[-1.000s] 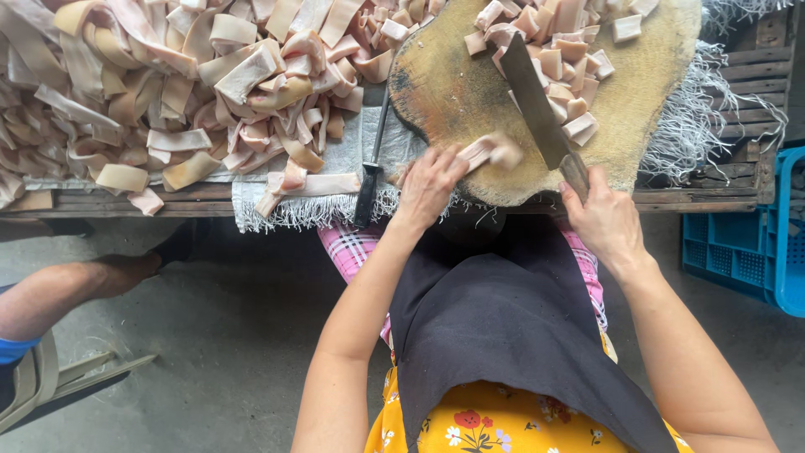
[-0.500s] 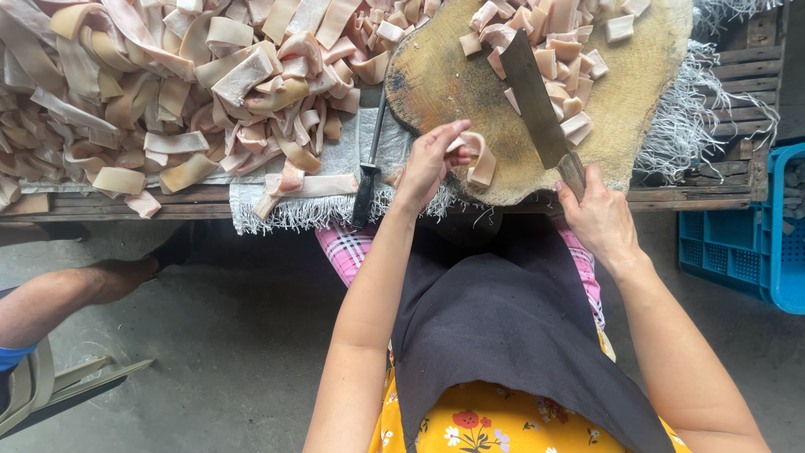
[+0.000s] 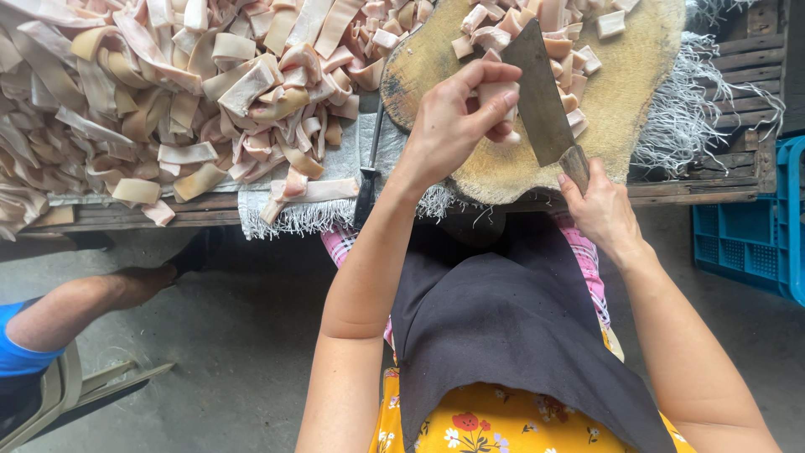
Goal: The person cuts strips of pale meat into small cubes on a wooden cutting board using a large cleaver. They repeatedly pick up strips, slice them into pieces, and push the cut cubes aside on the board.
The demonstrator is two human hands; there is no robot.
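My left hand (image 3: 457, 122) grips a pale pink strip of pork skin (image 3: 499, 94) and presses it on the round wooden chopping block (image 3: 620, 101). My right hand (image 3: 599, 205) holds the handle of a cleaver (image 3: 537, 88), whose broad dark blade stands on edge right beside the strip and my left fingers. Several cut pieces (image 3: 562, 33) lie at the far side of the block.
A big heap of pork skin strips (image 3: 168, 92) covers the wooden table on the left. A dark knife (image 3: 369, 176) lies between heap and block. A blue plastic crate (image 3: 755, 226) stands at the right. Another person's leg (image 3: 92, 298) and a chair are at lower left.
My left hand has drawn the strip further onto the block, toward the blade. The cleaver has shifted a little nearer to my left fingers.
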